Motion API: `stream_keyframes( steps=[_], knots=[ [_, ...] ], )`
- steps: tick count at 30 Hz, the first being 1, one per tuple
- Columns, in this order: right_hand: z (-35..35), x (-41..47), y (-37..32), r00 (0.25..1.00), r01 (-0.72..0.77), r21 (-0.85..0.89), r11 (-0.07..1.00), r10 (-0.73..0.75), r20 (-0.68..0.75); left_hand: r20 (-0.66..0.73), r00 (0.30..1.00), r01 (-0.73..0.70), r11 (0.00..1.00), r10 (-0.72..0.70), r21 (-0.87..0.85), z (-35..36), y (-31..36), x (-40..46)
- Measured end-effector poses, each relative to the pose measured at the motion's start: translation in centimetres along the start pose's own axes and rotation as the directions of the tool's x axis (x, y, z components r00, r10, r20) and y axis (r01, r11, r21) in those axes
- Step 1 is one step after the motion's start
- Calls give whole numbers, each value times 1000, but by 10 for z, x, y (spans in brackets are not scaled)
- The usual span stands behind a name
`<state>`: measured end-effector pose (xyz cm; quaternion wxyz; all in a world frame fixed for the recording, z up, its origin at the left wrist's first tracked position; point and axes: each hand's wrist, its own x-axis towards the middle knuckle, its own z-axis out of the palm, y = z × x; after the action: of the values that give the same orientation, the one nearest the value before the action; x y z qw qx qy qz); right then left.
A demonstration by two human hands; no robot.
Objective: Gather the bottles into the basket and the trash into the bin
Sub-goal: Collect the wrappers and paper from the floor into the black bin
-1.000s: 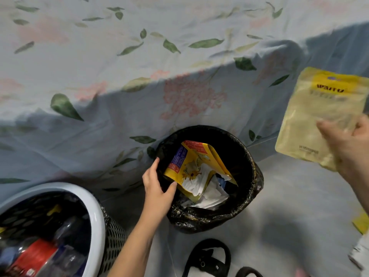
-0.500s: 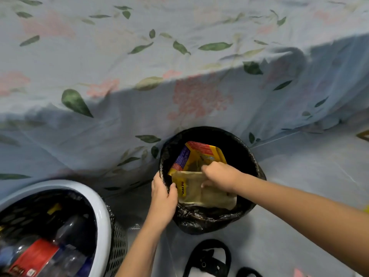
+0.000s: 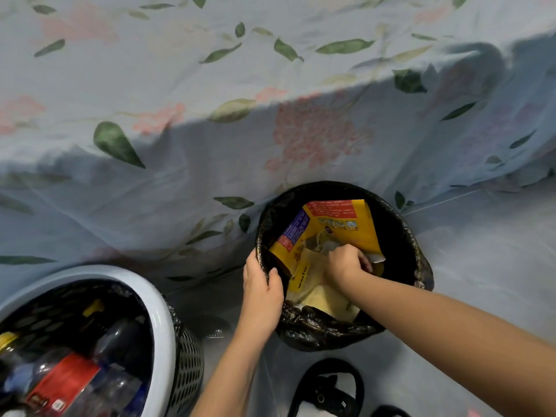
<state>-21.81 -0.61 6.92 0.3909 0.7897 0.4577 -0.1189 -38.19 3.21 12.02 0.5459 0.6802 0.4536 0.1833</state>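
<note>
A round bin lined with a black bag (image 3: 418, 254) stands on the floor against the draped bed. My left hand (image 3: 260, 284) grips its near left rim. My right hand (image 3: 346, 263) reaches into the bin, fingers curled on a pale yellow pouch (image 3: 319, 293) that it pushes down onto a bright yellow and red wrapper (image 3: 340, 224). At lower left stands a white-rimmed dark mesh basket (image 3: 156, 299) holding several plastic bottles (image 3: 117, 386), one with a red label.
A floral sheet (image 3: 210, 130) hangs over the bed behind the bin and the basket. Black sandals (image 3: 328, 389) lie on the grey floor near the bottom edge, just in front of the bin.
My right hand brought the pale yellow pouch from the far right down into the bin and now pushes it deeper. My left hand closed on the bin's rim.
</note>
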Motion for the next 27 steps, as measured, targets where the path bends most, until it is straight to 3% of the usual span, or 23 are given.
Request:
stream_keyframes(
  steps=[5,8,9,11,12,14,16,18,20,22,24,25,27],
  knots=[
    [8,-1,5,999,-17,-99,995,20,30,22,1000,-16,999,16,29,5,2,1],
    [13,-3,13,998,46,-82,996,-42,55,16,999,-33,997,32,68,11,4,4],
    [12,-6,18,996,77,-37,996,-75,56,12,999,-37,996,36,78,13,3,5],
    [7,-13,33,980,186,257,948,-198,21,5,999,-41,995,41,94,16,3,6],
    [0,-22,46,961,252,446,859,-277,-10,-2,999,-44,994,44,98,16,3,7],
    [-12,-54,75,918,382,694,610,-338,-208,-25,998,-60,993,63,101,18,3,9],
    [-4,-91,102,876,478,792,379,-144,-460,-46,996,-72,992,77,101,22,5,11],
    [29,-124,121,789,534,830,159,260,-557,-50,996,-74,993,79,92,26,7,12],
    [87,-143,129,657,476,879,33,651,-380,-56,995,-81,993,86,88,29,9,14],
    [162,-146,121,577,240,962,-133,816,-31,-60,994,-81,992,86,93,31,12,14],
    [236,-148,98,632,-151,942,-301,703,326,-60,995,-70,992,76,103,32,15,14],
    [265,-151,83,660,-342,884,-318,588,467,-62,995,-65,992,72,105,32,16,13],
    [303,-164,49,660,-569,775,-276,408,630,-62,996,-56,993,62,106,33,17,13]
  ],
)
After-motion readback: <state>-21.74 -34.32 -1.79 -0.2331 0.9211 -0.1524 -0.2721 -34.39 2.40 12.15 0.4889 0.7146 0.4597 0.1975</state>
